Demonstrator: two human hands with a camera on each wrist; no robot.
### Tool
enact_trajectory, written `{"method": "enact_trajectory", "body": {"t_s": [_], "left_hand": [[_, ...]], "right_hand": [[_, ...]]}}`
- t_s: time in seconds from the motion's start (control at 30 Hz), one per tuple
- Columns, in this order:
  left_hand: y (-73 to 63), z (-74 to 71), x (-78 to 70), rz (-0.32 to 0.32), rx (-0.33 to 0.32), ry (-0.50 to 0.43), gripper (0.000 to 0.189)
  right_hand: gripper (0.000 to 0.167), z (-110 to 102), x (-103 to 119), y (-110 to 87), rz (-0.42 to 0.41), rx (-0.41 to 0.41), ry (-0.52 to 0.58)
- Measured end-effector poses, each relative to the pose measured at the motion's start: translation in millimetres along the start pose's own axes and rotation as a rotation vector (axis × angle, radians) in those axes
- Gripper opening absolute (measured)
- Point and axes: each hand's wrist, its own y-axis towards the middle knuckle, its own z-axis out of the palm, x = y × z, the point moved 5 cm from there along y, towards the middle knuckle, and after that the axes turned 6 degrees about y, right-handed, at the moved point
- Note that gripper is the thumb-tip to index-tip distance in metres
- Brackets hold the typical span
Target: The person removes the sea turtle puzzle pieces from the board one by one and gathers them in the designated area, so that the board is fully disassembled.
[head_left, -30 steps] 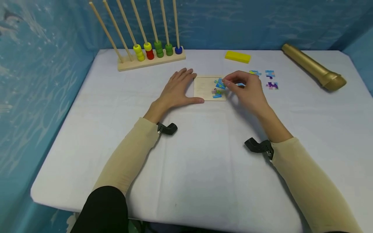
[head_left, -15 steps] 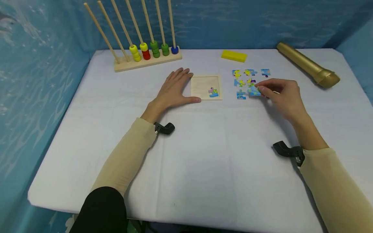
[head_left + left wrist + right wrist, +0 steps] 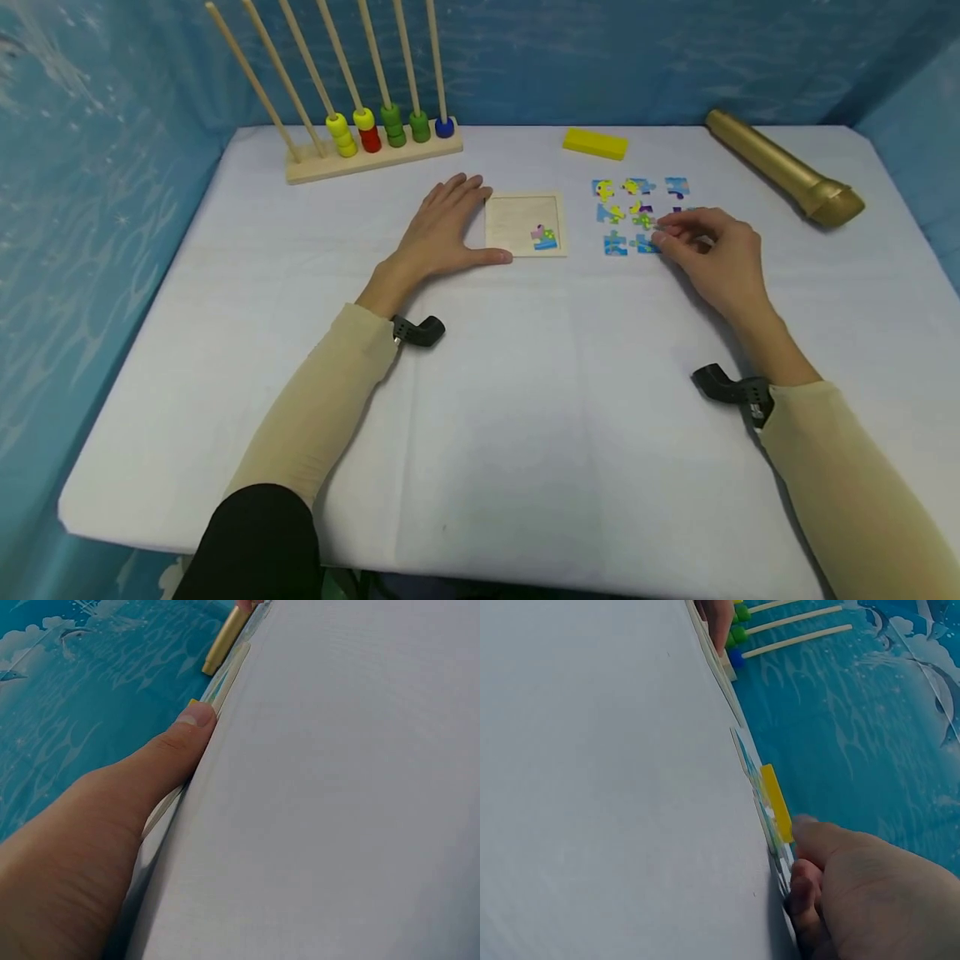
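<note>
My left hand [image 3: 435, 233] lies spread at the left side of a square wooden puzzle tray [image 3: 517, 212], its thumb along the near edge. One pink, green and blue puzzle piece [image 3: 544, 238] sits in the tray's near right corner. To the right, my right hand [image 3: 716, 258] is low over the loose pieces, thumb and index fingertips pinching close to the right end of a blue puzzle piece [image 3: 642, 244]. The fingers partly cover the pieces beneath. In the right wrist view, the thumb [image 3: 817, 836] shows above curled fingers, and the held piece is hidden.
Several loose puzzle pieces [image 3: 611, 214] lie in rows right of the tray. Behind them is a yellow block [image 3: 595, 143]; a gold microphone-shaped object [image 3: 783, 167] rests at the back right. A wooden bead abacus [image 3: 375, 158] with tall rods stands at the back left.
My right hand has moved right, from above the tray to the loose pieces, carrying blue puzzle pieces out of the tray and lowering them. My left hand stays at the tray.
</note>
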Motion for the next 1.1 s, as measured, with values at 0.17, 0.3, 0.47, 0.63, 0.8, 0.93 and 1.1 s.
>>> {"method": "enact_trajectory", "body": {"t_s": [0.17, 0.3, 0.47, 0.63, 0.8, 0.93, 1.1], "left_hand": [[0.0, -0.4, 0.0, 0.002, 0.000, 0.002, 0.112], [-1.1, -1.1, -0.2, 0.004, -0.003, -0.006, 0.112], [-1.3, -1.2, -1.0, 0.004, -0.011, -0.009, 0.112], [-1.1, -0.6, -1.4, 0.002, -0.015, -0.015, 0.111], [-1.4, -1.0, -1.2, 0.011, -0.028, -0.019, 0.110], [-0.9, -1.1, -1.5, 0.023, -0.031, -0.013, 0.109], [-0.7, -1.0, -0.9, 0.018, -0.027, -0.009, 0.110]], "right_hand": [[0.025, 6.0, 7.9, -3.2, -0.036, -0.106, 0.075], [0.023, 22.1, 21.3, -6.3, -0.062, -0.117, 0.118], [0.022, 46.9, 39.8, -7.4, -0.102, -0.059, 0.148], [0.020, 70.2, 58.9, -4.8, -0.184, -0.020, 0.139], [0.018, 93.3, 76.3, -0.1, -0.277, 0.004, 0.096], [0.028, 106.2, 84.4, -0.2, -0.264, 0.056, 0.062], [0.031, 111.4, 88.3, -2.2, -0.223, 0.100, 0.034]]}}
